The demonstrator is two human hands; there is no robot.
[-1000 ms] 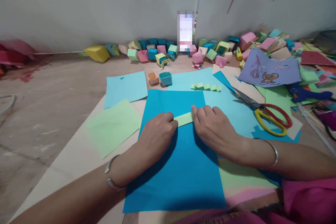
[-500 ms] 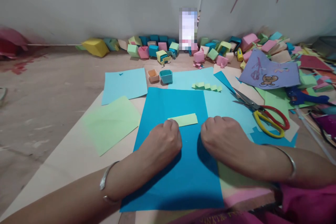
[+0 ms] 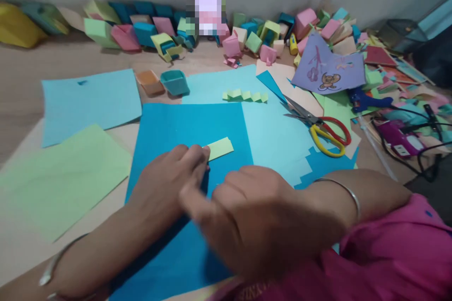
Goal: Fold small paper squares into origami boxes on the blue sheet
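Observation:
A light green paper strip [image 3: 221,148] lies over a large blue sheet [image 3: 190,117]. My left hand [image 3: 173,174] is closed on the strip's left end, with the fingertips covering that part. Nearer to the camera, my right hand [image 3: 247,211] hovers over the blue sheet, smeared by motion. One of its digits points left toward my left hand, and its other fingers look curled. Whether anything is in it is hidden. Beyond the strip lies a zigzag-folded green paper piece [image 3: 245,96]. Scissors [image 3: 318,127] with red and yellow handles rest open to the right.
Orange [image 3: 150,82] and teal [image 3: 175,83] paper boxes stand behind the blue sheet. A green sheet [image 3: 70,178] and a light blue sheet [image 3: 92,101] lie left. Paper cubes [image 3: 143,34] line the wall. A blue glue gun [image 3: 367,101] and cables sit right.
The view has shifted right and closer. My right hand has moved from beside the strip's right end toward the camera and toward my left hand. My left hand stays at the strip's left end.

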